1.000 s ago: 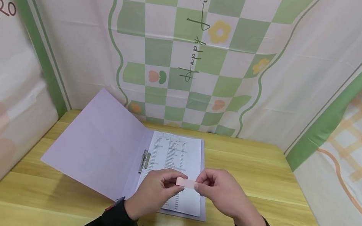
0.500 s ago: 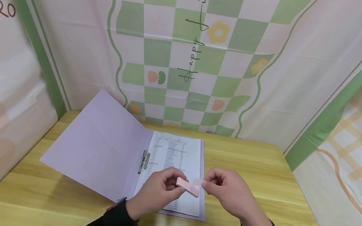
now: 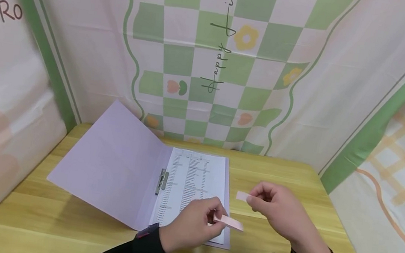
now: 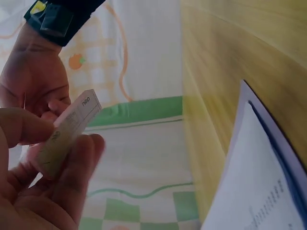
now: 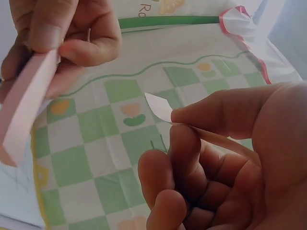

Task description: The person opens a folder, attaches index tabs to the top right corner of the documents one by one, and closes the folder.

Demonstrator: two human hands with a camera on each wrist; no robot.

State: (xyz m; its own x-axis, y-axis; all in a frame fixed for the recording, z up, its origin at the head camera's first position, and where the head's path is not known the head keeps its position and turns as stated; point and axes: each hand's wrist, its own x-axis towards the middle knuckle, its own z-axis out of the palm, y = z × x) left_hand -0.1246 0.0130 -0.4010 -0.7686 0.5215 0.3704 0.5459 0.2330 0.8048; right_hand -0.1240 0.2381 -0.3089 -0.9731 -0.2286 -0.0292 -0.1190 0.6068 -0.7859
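Observation:
My left hand (image 3: 198,223) pinches a thin pink pad of sticky notes (image 3: 229,222) by one end, over the lower right of the printed sheets. Printing shows on the pad's underside in the left wrist view. Up and to the right, my right hand (image 3: 276,210) holds a single pale pink sticky note (image 3: 242,196) between thumb and forefinger, apart from the pad. In the right wrist view the loose note (image 5: 159,106) curves slightly. Below the hands lies an open lilac folder (image 3: 115,166) with printed sheets (image 3: 200,169) on its right side.
A metal clip (image 3: 161,181) sits at the folder's spine. The folder's left cover stands raised at a slant. Wooden table (image 3: 277,176) surface extends right of the folder. A patterned curtain (image 3: 212,58) hangs behind the table and at both sides.
The right hand has peeled one sticky note off the pad and drawn it up and right. The left hand has shifted right and slightly down with the pad.

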